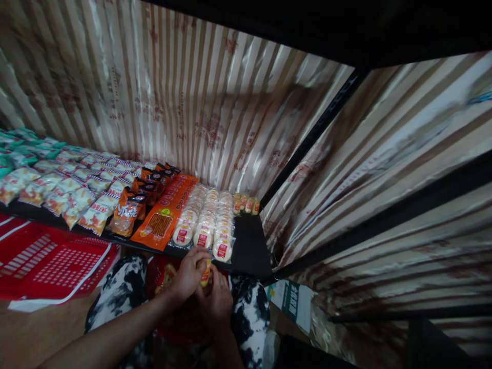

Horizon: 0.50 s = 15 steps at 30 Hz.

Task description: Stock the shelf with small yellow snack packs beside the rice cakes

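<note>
The two hands meet low down, just in front of the shelf (249,246). The left hand (190,274) and the right hand (217,302) are both curled around one small snack packet (206,271), which sits between them. Right above the hands lie rows of round white cakes in clear wrap (203,220). Beside those is a long orange pack (165,212), then more bright snack bags (77,197). A red basket (49,264) sits under the shelf.
</note>
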{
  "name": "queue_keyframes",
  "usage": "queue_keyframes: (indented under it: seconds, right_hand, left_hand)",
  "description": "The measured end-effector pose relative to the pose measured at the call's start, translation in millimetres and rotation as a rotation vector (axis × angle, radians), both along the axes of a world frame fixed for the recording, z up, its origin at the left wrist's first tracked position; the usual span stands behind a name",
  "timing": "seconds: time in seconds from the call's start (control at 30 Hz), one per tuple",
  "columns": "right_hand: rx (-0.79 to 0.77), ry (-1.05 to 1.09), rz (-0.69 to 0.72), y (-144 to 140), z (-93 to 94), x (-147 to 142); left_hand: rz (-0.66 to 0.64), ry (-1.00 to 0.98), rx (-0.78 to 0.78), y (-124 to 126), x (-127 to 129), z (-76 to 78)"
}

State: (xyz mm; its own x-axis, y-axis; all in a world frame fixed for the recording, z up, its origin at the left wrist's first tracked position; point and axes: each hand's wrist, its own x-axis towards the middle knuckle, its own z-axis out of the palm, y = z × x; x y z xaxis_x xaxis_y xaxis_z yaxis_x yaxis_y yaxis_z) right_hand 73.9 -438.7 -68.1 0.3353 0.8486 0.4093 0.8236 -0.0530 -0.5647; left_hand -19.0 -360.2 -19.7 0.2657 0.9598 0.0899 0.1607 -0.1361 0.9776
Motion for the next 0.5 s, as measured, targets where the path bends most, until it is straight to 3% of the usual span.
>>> queue_keyframes:
  seconds: [0.27, 0.5]
  right_hand:
    - [0.075, -0.006, -0.144, 5, 19.4, 39]
    - [0.068, 0.058, -0.220, 21, 22.1, 82]
  left_hand:
    - [-0.148, 0.016, 0.147, 7, 47, 28.3]
    - [-0.228, 0.106, 0.251, 19, 93, 30.8]
